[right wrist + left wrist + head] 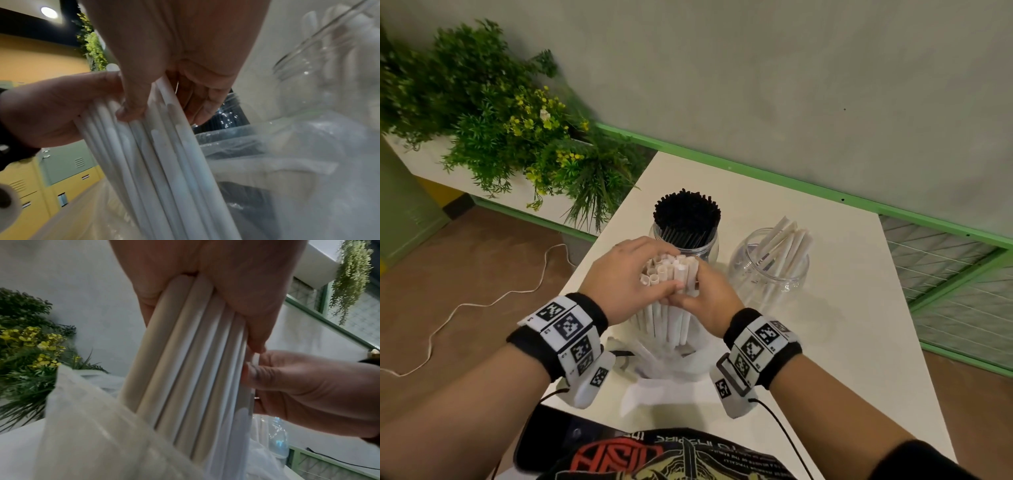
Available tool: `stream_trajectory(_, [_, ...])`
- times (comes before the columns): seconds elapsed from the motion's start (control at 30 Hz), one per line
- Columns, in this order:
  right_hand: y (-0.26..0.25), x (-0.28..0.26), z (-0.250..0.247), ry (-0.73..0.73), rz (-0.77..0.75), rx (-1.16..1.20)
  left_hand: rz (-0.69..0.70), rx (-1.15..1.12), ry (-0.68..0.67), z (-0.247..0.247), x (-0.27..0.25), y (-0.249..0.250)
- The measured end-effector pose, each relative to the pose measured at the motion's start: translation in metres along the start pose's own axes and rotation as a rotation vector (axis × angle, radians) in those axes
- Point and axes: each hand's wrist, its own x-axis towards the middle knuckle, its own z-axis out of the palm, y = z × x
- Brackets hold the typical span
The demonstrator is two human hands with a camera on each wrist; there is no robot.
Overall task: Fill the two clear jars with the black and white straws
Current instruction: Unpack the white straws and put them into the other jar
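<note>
- White table (825, 308) by a grey wall: both hands, left hand (626, 274) and right hand (709, 298), clasp an upright bundle of white straws (671, 274) before two jars.
- Left wrist: pale straws (185, 353) run lengthwise from palm into a plastic bag (92, 434).
- Right wrist: thumb presses the straws (154, 154), slanting downward.

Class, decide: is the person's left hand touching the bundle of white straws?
Touching. The left wrist view shows the left hand with its fingers wrapped round the bundle of white straws; the head view agrees.

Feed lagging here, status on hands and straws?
Left hand and right hand both grip white straw bundle. Black straw jar packed. White straw jar part-filled, mouth unobstructed.
</note>
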Motion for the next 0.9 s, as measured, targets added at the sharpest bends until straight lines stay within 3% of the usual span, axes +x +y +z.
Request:
stream_trajectory(0.2, [0.007,-0.008,0.0,0.09,0.088,0.15,-0.007,0.051,-0.025,0.003,0.001,0.003])
stream_trajectory(0.57, [-0.002,-0.016,0.022,0.325,-0.027,0.182,-0.001,0.109,-0.04,0.003,0.0,-0.001])
stream_trajectory(0.9, [-0.011,-0.026,0.028,0.385,-0.115,0.147,-0.019,0.164,-0.079,-0.001,0.002,-0.001])
